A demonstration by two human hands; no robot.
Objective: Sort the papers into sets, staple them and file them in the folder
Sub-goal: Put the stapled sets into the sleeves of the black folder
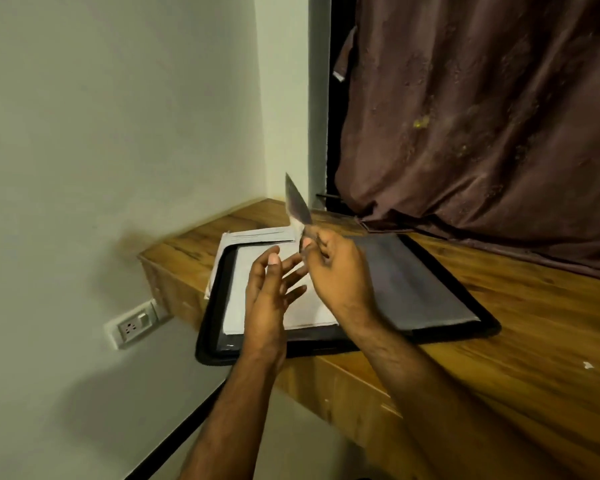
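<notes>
An open black folder [430,327] lies on the wooden counter [534,341], with grey inner pockets on its right half. White papers [253,271] lie on its left half, and more papers [257,234] stick out behind its far left corner. My right hand [333,268] hovers over the folder's middle and pinches a thin blurred sheet [297,202] that stands on edge, seen nearly edge-on. My left hand [271,289] is just to its left above the papers, fingers spread and straight, holding nothing. No stapler is in view.
A brown curtain [482,116] hangs at the back right, its hem resting on the counter behind the folder. White walls close the left side, with a wall socket [132,327] below counter level. A small white scrap [587,365] lies on the counter at right.
</notes>
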